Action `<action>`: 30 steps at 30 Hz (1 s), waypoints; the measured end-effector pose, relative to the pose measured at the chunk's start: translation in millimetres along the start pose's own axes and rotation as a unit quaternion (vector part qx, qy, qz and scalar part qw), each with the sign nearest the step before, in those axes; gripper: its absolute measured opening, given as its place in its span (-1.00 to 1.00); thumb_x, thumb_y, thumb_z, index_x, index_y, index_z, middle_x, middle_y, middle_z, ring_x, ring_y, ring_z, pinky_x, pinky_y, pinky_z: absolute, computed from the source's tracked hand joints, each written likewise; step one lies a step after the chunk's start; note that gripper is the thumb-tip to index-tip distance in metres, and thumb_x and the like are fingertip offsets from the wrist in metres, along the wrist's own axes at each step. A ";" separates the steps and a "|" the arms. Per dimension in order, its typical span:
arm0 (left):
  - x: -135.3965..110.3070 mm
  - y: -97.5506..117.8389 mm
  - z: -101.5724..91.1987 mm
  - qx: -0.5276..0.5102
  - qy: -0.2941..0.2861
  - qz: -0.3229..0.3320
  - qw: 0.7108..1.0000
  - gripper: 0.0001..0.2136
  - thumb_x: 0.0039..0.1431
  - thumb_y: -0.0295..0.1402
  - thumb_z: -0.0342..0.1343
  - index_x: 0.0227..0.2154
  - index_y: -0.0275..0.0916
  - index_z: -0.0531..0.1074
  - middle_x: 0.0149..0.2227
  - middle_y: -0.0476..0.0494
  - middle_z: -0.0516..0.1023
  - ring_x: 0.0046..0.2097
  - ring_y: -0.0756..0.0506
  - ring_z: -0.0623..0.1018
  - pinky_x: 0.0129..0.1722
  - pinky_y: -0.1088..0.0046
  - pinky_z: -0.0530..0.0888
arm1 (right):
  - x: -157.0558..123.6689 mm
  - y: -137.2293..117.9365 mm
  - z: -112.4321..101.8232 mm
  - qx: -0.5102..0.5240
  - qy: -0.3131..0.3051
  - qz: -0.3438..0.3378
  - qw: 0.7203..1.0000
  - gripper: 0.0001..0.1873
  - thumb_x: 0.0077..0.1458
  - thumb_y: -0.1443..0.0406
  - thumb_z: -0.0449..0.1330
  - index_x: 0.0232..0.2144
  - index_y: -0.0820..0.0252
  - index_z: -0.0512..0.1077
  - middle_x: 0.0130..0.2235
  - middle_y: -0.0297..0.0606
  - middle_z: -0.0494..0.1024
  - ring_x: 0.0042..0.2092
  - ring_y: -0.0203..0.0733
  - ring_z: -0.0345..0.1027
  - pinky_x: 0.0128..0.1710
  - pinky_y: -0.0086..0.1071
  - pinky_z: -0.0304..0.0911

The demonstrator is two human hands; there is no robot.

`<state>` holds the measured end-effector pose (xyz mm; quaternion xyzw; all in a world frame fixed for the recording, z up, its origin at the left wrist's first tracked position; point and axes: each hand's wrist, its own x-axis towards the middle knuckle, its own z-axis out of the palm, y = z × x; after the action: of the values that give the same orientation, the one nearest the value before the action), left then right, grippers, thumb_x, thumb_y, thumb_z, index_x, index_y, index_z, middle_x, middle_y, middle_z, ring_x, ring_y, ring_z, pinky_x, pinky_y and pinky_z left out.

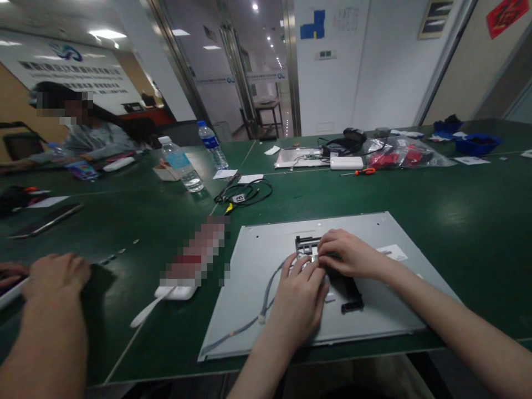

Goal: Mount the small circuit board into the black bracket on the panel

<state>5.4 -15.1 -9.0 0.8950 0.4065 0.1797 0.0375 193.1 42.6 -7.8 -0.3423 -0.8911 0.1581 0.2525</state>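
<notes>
A flat light-grey metal panel (pixel 241 260) lies on the table before me, with a black plastic bracket (pixel 352 305) across its middle. My left hand (pixel 301 293) rests over the bracket, fingers bent and pressed together, tips at its centre. From the right, my right hand (pixel 347 254) meets it, thumb and fingers closed in a pinch at the same spot. Whatever small part the fingertips hold is hidden beneath them. A grey cable (pixel 266 302) runs from near my left fingertips down to the panel's lower left corner.
Another person's hand (pixel 58 277) works at the left. Between us lies a white device with a strap (pixel 178 292), partly blurred out. Farther off are black coiled cables (pixel 249 194), two water bottles (pixel 183 166), an orange screwdriver (pixel 363 172) and plastic bags (pixel 409 155). A person sits at far left.
</notes>
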 end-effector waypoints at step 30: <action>1.0 -1.7 -0.6 0.010 0.043 0.010 0.999 -0.90 0.20 -0.45 0.01 -0.28 -0.19 0.40 -0.14 -0.11 0.49 -0.01 -0.15 0.41 0.17 0.06 0.16 | 0.3 -1.1 -4.4 -0.016 -0.021 -0.010 1.000 -0.71 0.23 0.25 0.07 -0.42 0.18 0.54 -0.28 -0.22 0.56 -0.20 -0.21 0.35 -0.11 -0.26 0.17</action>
<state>4.7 -13.3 -8.5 0.8907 0.4007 0.2146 0.0091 194.9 42.5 -3.6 -0.3338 -0.9022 0.1481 0.2293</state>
